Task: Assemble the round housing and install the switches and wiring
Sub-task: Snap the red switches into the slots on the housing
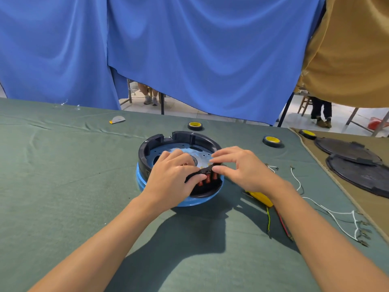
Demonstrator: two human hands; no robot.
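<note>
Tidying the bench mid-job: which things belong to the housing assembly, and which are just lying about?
Job: round housing; switch panel, held by left hand and right hand; white wires; red and green wires.
Lying about, it seems: three tape rolls; two black lids; grey scrap.

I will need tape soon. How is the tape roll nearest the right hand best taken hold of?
Grip the tape roll by its black outer wall, fingers on opposite sides, coming straight down from above. It lies flat on the green cloth, yellow core up, with nothing touching its sides.
</note>
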